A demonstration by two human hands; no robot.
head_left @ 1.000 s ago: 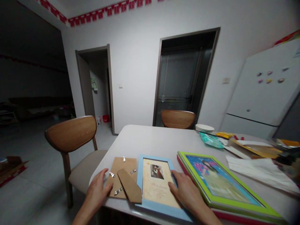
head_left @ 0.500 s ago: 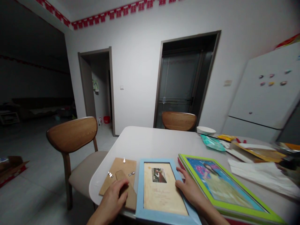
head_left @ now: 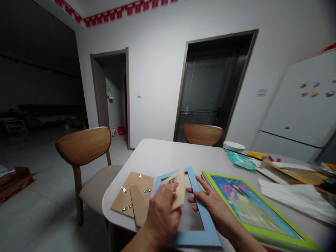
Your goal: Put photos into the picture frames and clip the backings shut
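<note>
Our left hand (head_left: 164, 208) grips paper (head_left: 180, 194), our right hand (head_left: 215, 206) a blue frame (head_left: 195, 239); lower right, a green frame (head_left: 253, 208) crowds close.

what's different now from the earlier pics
Left hand moved right, off the backing board, and now holds the sheet, raised from the blue frame. Right hand now grips the blue frame's right side, fingertips showing inside it. Backing board and green frame lie much as before.

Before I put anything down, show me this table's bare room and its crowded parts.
Bare: white table beyond the blue frame and backing board, left of the teal packet. Crowded: right side, with bowl, white sheet and green-framed picture; near middle, around left hand and right hand.
</note>
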